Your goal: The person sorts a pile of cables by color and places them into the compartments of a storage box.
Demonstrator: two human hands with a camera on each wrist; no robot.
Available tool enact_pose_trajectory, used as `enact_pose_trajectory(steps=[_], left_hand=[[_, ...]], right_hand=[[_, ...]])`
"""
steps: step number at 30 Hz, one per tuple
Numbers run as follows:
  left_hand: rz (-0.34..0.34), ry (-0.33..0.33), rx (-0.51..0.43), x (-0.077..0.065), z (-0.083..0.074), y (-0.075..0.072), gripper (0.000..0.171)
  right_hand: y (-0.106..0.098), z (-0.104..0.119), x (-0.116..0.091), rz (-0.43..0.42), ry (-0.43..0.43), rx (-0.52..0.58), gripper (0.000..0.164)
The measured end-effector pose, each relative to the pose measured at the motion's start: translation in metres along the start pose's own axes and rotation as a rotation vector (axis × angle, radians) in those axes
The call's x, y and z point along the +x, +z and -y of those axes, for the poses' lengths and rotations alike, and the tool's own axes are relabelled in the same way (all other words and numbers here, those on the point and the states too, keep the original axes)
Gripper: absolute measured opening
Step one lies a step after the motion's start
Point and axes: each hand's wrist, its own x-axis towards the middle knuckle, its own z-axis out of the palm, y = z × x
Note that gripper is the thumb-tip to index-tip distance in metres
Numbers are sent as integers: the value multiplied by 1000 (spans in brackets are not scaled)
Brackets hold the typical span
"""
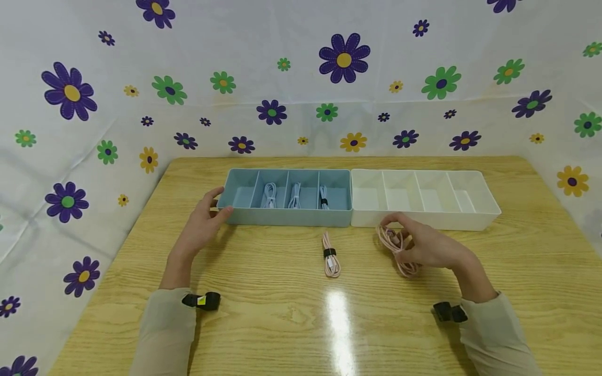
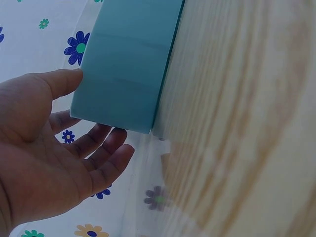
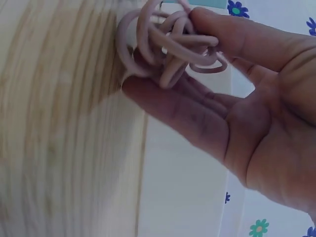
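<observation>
My right hand (image 1: 425, 245) pinches a coiled pink cable (image 1: 395, 241) between thumb and fingers, in front of the white box (image 1: 423, 219). Up close in the right wrist view, loose loops of the pink cable (image 3: 173, 44) show at the fingertips. At the left end of the blue divided box (image 1: 287, 216), my left hand (image 1: 199, 224) rests with its thumb at the front corner and its relaxed fingers beside the end wall. A second pink cable (image 1: 332, 263), bundled with a black strap, lies on the table before the blue box.
Three of the blue box's compartments hold pale blue cables (image 1: 270, 196), one with a black strap. The white box stands end to end with the blue one, its compartments bare. Behind the wooden table (image 1: 263, 324) hangs a flower-printed white cloth (image 1: 291, 52).
</observation>
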Motion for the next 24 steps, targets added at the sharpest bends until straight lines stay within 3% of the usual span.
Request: enact_pose_trajectory(steps=[8,13,19,24], left_hand=[[1,-4,3,1,-1,0,68],[1,-5,3,1,-2,0,68],[2,-13,4,0,-2,0,68],[3,-17,6,-1,-2,0,69]], right_hand=[[-4,-5,-1,50,-189,74,61],[-9,-6,-4,37,-202,102,64],[-14,-6,-6,94,-213,326,64],[-16,-5,-7,101,-251,413,65]])
